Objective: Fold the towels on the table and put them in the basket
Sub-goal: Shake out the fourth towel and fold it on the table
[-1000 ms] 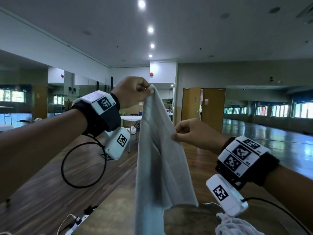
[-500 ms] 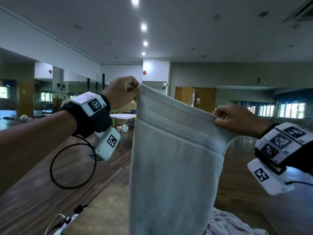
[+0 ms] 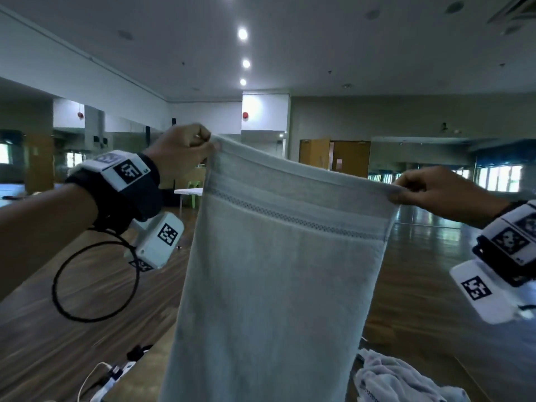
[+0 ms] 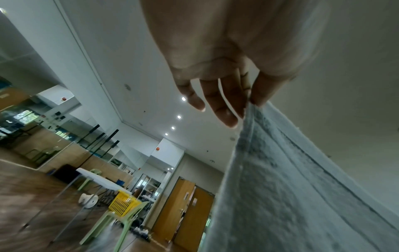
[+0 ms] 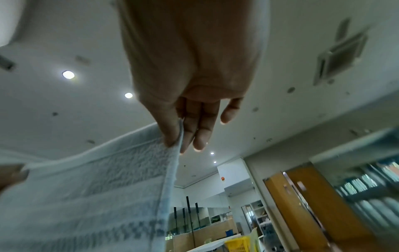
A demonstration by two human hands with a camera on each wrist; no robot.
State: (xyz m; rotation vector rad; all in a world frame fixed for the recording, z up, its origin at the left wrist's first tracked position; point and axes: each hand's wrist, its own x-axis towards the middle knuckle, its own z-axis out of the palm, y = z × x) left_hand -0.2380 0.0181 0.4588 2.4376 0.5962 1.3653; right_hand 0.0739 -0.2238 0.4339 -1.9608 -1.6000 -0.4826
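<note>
A pale grey towel with a woven band near its top hem hangs spread out in front of me, held up in the air. My left hand pinches its top left corner and my right hand pinches its top right corner. The left wrist view shows thumb and fingers nipping the towel's edge. In the right wrist view, thumb and fingers pinch the other corner of the towel. A yellow basket stands on a green chair beyond. The towel hides the table below.
A crumpled white towel lies at the lower right. Cables and a plug strip lie at the lower left by the table edge. A white folding table stands behind the yellow basket. Wooden floor surrounds everything.
The right hand has slid along the top hem out to the right, and the towel has opened from a narrow hanging fold to its full width. The left hand kept its corner.
</note>
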